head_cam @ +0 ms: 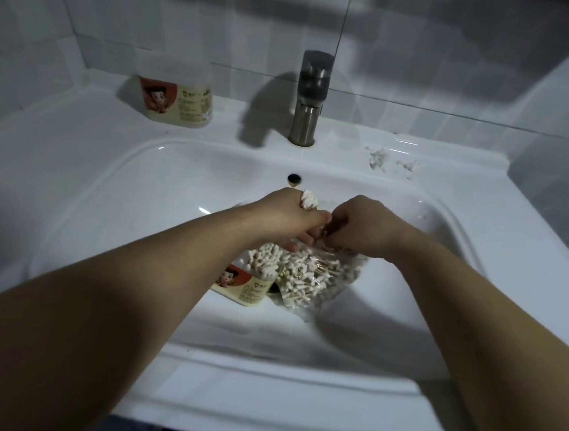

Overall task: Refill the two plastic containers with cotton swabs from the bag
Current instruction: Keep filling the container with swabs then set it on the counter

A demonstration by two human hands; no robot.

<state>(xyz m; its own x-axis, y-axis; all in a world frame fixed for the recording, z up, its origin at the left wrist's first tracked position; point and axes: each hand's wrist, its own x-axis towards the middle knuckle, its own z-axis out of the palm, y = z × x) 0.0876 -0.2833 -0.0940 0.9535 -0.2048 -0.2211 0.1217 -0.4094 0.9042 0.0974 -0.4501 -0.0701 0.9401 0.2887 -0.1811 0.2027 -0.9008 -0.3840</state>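
**Figure. Head view: gathering swabs over the basin.** The left hand (289, 217) is closed in a fist round a bunch of swabs (308, 199), whose white tips stick out above the knuckles. The right hand (357, 230) sits just beside it with its fingers curled downward at the mouth of the bag (322, 280). Whether those fingers pinch loose swabs, the end of the bunch or the bag's edge cannot be told.

The clear bag lies in the sink (278, 383), below both hands, and holds many swabs. Touching its left side is the near container (241, 285), tilted, its label facing up and partly hidden under the left forearm. White swab heads show at its upper end, so it appears at least partly filled. The far container (178, 101) stands upright on the counter left of the tap (308, 100), well apart from the hands. How full it is cannot be read through the label.

*Step in hand:* judged from this layout, a handful is being collected and squared up for loading.

*Next move:* the bunch needs its sticks parallel and the fist kept firm. It then has to be lowered end-first into a container mouth. The tilted container may need steadying or righting first.

*Also visible:* white scraps (384, 158) lie on the counter to the right.
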